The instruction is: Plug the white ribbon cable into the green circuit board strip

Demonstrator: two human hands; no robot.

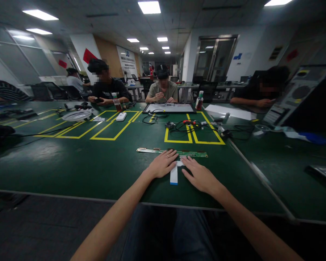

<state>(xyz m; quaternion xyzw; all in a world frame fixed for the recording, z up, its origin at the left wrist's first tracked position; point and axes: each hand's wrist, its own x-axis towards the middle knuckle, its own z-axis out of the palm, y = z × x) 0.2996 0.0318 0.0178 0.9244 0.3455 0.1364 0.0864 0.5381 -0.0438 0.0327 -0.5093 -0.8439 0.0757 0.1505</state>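
Observation:
A long, narrow green circuit board (198, 154) lies crosswise on the green table in front of me. From its middle a white flat ribbon cable (174, 175) with a blue end comes toward me and lies folded on the tabletop. My left hand (162, 165) lies flat, its stretched fingertips at the board's near edge and its thumb beside the cable. On the other side, my right hand (200, 175) has its fingers extended to the board near the cable's connector, the thumb apart. Both hands look open; the fingertips partly hide the connector.
Yellow tape outlines mark the green table (78, 163). Beyond the board lie a tangle of black cables (179, 126), a red screwdriver-like tool (189, 122), a white box (121, 116) and bottles. A flat panel (170, 108) lies before a seated person (163, 88). A computer case (296, 94) stands right.

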